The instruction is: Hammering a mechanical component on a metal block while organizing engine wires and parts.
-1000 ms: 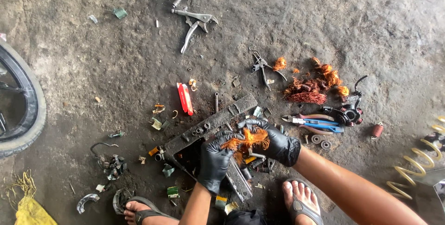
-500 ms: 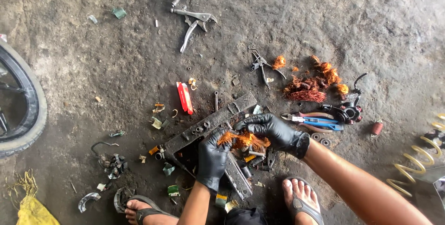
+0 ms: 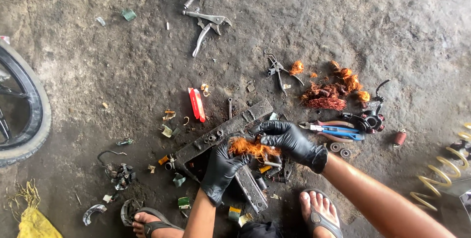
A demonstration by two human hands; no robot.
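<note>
locking pliers [image 3: 206, 28], red lighter [image 3: 196, 104], tyre [image 3: 29, 115], blue-handled pliers [image 3: 336, 130]

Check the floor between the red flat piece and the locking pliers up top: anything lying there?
Head view: between the red flat piece and the locking pliers the dirt floor looks bare.

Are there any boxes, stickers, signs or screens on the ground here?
No signs or screens show.
Red packet: flat, oblong, on the dirt left of the metal bar.
Yellow bag: crumpled, at the bottom left corner.
Green scraps: small squares, maybe labels, near the left hand.
</note>
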